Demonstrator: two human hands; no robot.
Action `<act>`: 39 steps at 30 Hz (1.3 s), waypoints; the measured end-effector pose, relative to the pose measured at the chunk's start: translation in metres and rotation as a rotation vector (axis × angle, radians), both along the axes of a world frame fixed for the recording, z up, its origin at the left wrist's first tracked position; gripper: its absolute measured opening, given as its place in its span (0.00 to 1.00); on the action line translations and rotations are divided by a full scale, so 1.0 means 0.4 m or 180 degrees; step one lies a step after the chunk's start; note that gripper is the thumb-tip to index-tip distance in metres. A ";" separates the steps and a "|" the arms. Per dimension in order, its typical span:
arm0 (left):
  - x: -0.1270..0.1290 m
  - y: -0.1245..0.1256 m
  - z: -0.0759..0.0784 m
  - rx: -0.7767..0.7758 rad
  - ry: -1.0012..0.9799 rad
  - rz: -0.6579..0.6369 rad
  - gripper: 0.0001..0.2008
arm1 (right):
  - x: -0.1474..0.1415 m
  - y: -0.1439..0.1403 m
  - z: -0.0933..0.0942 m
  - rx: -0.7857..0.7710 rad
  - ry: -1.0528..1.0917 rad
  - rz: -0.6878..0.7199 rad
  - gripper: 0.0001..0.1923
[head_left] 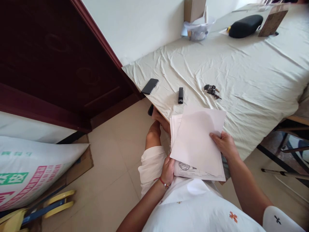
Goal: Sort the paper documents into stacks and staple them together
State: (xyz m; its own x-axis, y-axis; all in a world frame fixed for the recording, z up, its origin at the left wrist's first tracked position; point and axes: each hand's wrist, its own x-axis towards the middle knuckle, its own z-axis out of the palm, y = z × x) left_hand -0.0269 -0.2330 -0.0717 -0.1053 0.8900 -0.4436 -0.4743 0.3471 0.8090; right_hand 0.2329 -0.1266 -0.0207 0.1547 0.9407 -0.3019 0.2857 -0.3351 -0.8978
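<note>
Left grip [167, 170] clamped on paper stack [195, 141] at left edge; right grip [226, 145] pinches right edge.

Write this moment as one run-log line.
left hand: holding papers, lower left | right hand: holding papers, right edge | cloth: phone, keys

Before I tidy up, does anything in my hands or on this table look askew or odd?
The top sheet sits askew over the pages beneath, so their edges don't line up; the tablecloth is also wrinkled.

White papers [198, 141], black phone [150, 86], maroon door [58, 58], orange-patterned white shirt [200, 209]
</note>
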 end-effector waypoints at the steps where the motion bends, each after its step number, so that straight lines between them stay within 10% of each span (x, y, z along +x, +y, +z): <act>1: 0.000 0.000 0.002 -0.0002 0.0009 0.0009 0.18 | 0.004 0.000 -0.002 0.0068 -0.0132 0.0026 0.19; 11: 0.000 0.004 0.026 -0.0151 -0.0180 0.0059 0.15 | 0.054 0.001 0.012 0.0259 -0.1052 -0.0059 0.20; 39: 0.004 0.001 0.023 -0.0161 -0.0050 0.0008 0.10 | 0.071 -0.002 -0.018 -0.0210 0.0240 -0.0111 0.18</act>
